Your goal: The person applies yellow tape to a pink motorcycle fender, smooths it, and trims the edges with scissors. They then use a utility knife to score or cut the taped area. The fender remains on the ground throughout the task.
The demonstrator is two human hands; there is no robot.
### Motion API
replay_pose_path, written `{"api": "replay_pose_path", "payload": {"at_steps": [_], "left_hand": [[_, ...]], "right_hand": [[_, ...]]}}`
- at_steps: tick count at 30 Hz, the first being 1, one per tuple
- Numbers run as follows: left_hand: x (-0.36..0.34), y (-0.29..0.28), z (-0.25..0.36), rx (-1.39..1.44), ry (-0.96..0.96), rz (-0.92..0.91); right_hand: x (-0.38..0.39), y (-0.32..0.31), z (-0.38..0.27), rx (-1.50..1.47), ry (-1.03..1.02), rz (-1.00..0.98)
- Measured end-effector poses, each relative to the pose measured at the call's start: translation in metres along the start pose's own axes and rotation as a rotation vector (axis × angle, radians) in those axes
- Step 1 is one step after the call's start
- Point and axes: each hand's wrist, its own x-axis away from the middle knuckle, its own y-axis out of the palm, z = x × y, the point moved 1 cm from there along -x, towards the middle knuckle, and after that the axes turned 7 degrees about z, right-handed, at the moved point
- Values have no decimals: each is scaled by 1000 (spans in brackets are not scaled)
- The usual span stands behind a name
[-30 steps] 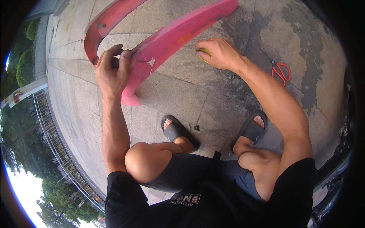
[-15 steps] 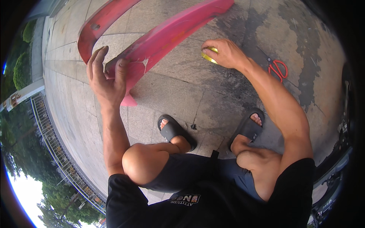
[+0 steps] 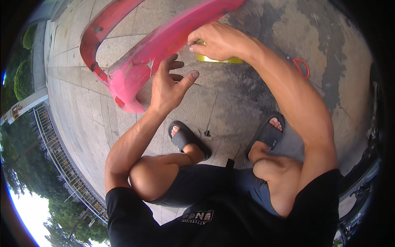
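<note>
A curved pink plastic panel [image 3: 158,47], scuffed and cracked near its close end, lies on the paving. A darker red curved strip [image 3: 88,45] runs along its left and meets it at that end; I cannot tell whether they are one piece. My left hand [image 3: 166,88] is open beside the crack, its fingers apart and holding nothing. In my right hand [image 3: 216,41], above the panel's right edge, is a shiny yellow roll of tape [image 3: 220,60], gripped between thumb and fingers. My fingers cover part of the roll.
Red-handled scissors [image 3: 302,68] lie on the ground beyond my right forearm, which hides part of them. My feet in black slides [image 3: 187,138] stand on the stone paving. A metal railing [image 3: 61,164] runs along the left, and a dark vehicle part [image 3: 362,189] borders the right.
My left hand has let go of the panel's end and moved right. My right hand has carried the tape left toward the panel. The panel has shifted slightly left.
</note>
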Motion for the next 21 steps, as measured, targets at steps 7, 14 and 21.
{"api": "replay_pose_path", "payload": {"at_steps": [7,14,21], "left_hand": [[-5,6,-7,292,-156,53],[-3,8,-16,520,-281,118],[-2,4,-14,527,-311,184]], "right_hand": [[3,-1,-8,-23,-32,-67],[3,10,-5,-15,-56,-36],[-5,18,-7,-30,-36,-3]]}}
